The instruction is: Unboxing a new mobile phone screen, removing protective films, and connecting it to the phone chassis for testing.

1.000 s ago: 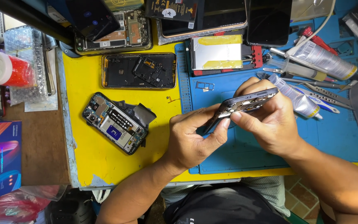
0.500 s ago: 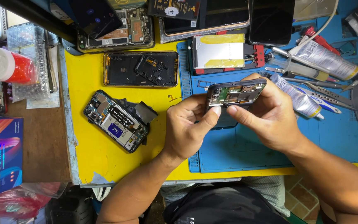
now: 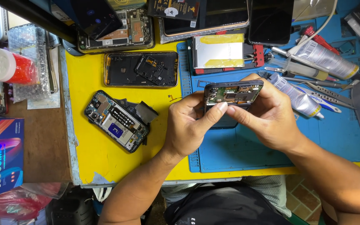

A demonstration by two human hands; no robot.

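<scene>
Both hands grip one opened phone (image 3: 233, 94), raised just above the blue mat (image 3: 271, 146).

- Left hand (image 3: 190, 125): closed on the phone's left end, thumb laid along its lower edge.
- Right hand (image 3: 267, 114): closed on the right end, fingers wrapped behind, thumb meeting the left thumb at the lower edge.
- Opened phone: back cover off, circuit board and dark shields facing up, held level between the two hands.
- Second opened phone (image 3: 116, 121): lying aslant on the yellow counter (image 3: 92, 154), left of the left hand, well apart.
- Empty phone frame (image 3: 140, 69): beyond the left hand, a loose black plate resting in it.
- Battery (image 3: 218, 50): silver with yellow strips, just beyond both hands.
- Glue tubes (image 3: 301, 98): just right of the right hand; tweezers (image 3: 334, 92) beside them.
- Red cup (image 3: 5, 66): far left.

Handling note, as a judgement: pressure is best kept on the frame's edges, thumbs clear of the bare board and connectors, with the phone low over the mat so any loosened small part drops there.
</scene>
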